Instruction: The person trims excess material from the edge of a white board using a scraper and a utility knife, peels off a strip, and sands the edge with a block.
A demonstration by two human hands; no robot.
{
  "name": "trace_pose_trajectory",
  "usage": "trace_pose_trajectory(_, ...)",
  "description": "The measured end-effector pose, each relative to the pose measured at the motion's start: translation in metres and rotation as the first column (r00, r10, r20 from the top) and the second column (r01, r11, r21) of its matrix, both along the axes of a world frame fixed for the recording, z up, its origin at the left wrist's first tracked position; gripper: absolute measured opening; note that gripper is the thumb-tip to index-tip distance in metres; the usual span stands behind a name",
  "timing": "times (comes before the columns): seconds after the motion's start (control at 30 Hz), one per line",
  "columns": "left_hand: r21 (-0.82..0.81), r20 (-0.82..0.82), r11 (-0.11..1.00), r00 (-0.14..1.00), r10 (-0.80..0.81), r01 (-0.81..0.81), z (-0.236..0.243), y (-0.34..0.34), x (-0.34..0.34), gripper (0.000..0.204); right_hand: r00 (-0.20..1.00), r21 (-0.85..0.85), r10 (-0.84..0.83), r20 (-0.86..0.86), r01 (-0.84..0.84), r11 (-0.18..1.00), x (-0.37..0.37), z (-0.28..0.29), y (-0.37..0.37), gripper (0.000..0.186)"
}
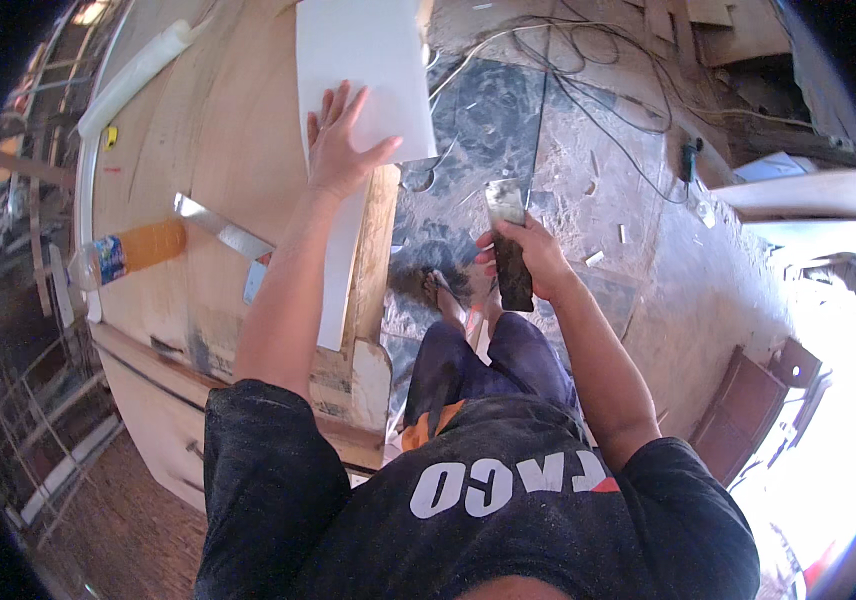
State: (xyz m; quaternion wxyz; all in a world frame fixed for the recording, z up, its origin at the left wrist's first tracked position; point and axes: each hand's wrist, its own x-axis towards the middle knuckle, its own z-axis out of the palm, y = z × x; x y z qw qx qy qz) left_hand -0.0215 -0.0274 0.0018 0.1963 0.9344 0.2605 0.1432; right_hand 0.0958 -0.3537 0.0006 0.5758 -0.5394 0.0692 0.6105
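Note:
My left hand (345, 147) lies with fingers spread on a white board (363, 60) at the top middle, near its lower end. The board rests on a wooden workbench (238, 120) and reaches out past its right edge. In my right hand (531, 257) is a long, flat, dark block-like tool (513, 275) with a pale, shiny upper end; its exact kind cannot be made out. It is held above the floor, to the right of the bench and apart from the board. Another white strip (336, 300) runs along the bench edge beside my left forearm.
A bottle of orange liquid (143, 250) lies on the bench near a metal blade-like strip (223, 228). Farther back are a small yellow object (110, 137) and a white roll (138, 75). Cables (588, 75) tangle across the dusty floor (588, 190). Shelving boards (808, 195) stand right.

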Motion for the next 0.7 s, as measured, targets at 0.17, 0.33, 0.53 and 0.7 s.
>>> trace_pose_trajectory(0.17,-0.342,0.338,0.929,0.941,-0.016,0.139,0.028,0.002,-0.016,0.089,0.983,0.176,0.158,0.095,-0.173,0.969,-0.004,0.046,-0.008,0.033)
trace_pose_trajectory(0.33,-0.873,0.449,0.192,0.893,-0.043,0.448,0.090,-0.095,-0.025,0.092,0.969,0.282,0.247,0.013,-0.241,0.929,-0.013,0.089,-0.027,0.045)
trace_pose_trajectory(0.53,-0.922,0.374,-0.170,0.914,-0.157,0.348,0.086,-0.122,-0.063,0.075,0.947,0.262,0.319,0.026,-0.315,0.912,-0.027,0.127,-0.022,0.040)
trace_pose_trajectory(0.7,-0.979,0.185,-0.114,0.974,-0.133,0.171,0.070,-0.142,-0.063,0.040,0.937,0.216,0.348,0.037,-0.347,0.913,-0.020,0.115,-0.028,0.039)
